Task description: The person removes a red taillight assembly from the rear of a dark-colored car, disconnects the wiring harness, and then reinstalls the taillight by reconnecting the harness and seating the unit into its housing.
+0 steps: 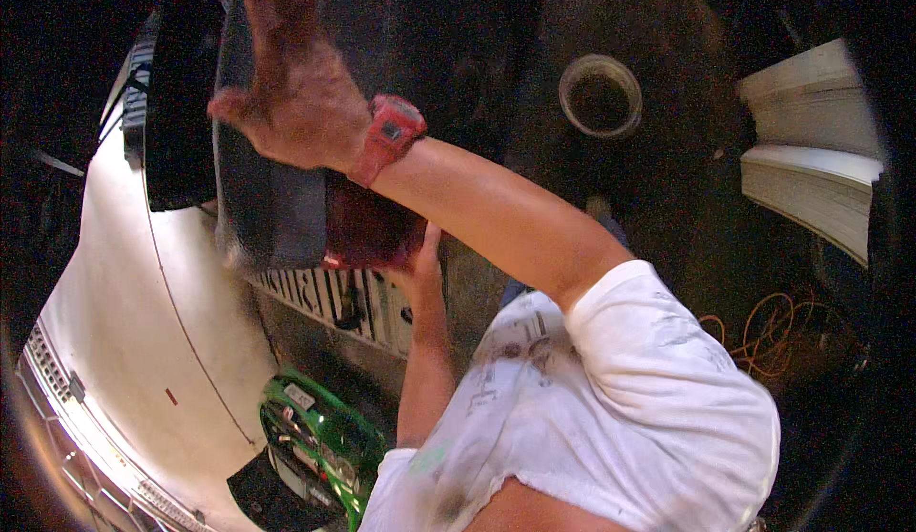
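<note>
Touching a glossy, boxy dark-red piece (367,229): left hand (421,263)

Smudged white short-sleeved T-shirt (668,389) with dark print (482,387); red digital wristwatch (386,139).

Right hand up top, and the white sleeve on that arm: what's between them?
In the head view, a red wristwatch and then the bare forearm lie between the right hand and the white sleeve.
</note>
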A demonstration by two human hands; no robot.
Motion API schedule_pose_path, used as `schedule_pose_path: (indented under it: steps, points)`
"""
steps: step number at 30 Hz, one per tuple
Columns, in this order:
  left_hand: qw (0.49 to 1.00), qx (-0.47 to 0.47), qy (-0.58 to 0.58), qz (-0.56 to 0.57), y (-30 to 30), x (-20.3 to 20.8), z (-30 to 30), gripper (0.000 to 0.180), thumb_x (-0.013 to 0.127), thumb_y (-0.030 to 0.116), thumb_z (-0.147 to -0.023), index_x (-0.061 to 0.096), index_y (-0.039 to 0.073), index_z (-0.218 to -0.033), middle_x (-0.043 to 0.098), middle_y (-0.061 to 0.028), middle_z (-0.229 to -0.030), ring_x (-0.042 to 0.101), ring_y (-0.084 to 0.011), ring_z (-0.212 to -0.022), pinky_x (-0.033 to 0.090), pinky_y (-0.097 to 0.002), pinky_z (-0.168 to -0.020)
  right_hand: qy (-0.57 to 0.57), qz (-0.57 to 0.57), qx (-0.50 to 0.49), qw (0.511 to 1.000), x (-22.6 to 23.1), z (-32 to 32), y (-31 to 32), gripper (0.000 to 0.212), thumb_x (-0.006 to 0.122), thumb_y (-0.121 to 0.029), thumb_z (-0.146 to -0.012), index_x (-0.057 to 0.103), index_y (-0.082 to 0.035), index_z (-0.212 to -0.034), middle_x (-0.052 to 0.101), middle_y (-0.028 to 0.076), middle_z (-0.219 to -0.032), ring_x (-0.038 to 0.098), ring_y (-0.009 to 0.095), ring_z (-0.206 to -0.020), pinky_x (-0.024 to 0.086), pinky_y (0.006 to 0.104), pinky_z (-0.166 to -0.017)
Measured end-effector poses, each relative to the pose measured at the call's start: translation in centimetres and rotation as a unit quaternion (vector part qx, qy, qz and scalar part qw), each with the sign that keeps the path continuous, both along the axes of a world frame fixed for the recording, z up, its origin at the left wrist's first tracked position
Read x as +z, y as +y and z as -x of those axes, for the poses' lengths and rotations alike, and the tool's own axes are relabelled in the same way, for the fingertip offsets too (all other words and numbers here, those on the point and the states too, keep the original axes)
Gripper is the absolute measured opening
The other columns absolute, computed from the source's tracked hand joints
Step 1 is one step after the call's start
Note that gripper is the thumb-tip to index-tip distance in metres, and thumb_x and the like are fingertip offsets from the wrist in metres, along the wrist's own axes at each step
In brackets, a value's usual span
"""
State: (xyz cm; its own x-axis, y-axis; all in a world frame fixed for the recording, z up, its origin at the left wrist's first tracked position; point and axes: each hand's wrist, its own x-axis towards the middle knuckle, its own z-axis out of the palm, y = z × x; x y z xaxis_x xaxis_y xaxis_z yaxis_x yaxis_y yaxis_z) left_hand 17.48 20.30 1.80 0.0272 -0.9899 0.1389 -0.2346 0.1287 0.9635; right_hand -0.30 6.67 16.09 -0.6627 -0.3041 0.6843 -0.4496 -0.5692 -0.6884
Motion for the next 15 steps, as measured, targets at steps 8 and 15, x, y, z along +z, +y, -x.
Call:
schedule_pose_path:
  steps: [8,15]
  points:
    - [0.988,0.058,-0.138,-0.027,0.5,0.6,-1.4,0.094,0.093,0.004,-0.076,0.04,0.0,-0.154,0.052,-0.0164,-0.152,0.054,-0.0285,-0.133,0.041,-0.0436,-0.119,-0.02,-0.216,-0.046,0.975,-9.0,14.4,4.4,0.056,0.043,-0.029,-0.109,0.04,0.007,-0.152,0.044,0.028,-0.154,0.042,0.041,-0.146,0.032,0.0529,-0.121]
    - [0.985,0.0,-0.175,-0.008,0.4,1.5,-1.6,0.095,0.092,0.009,-0.079,0.037,0.002,-0.156,0.05,-0.0168,-0.153,0.054,-0.0293,-0.132,0.043,-0.0425,-0.117,-0.343,-0.202,-0.313,0.862,-21.2,17.3,12.0,0.054,0.038,-0.024,-0.111,0.037,0.008,-0.155,0.037,0.026,-0.162,0.036,0.037,-0.152,0.027,0.0513,-0.126]
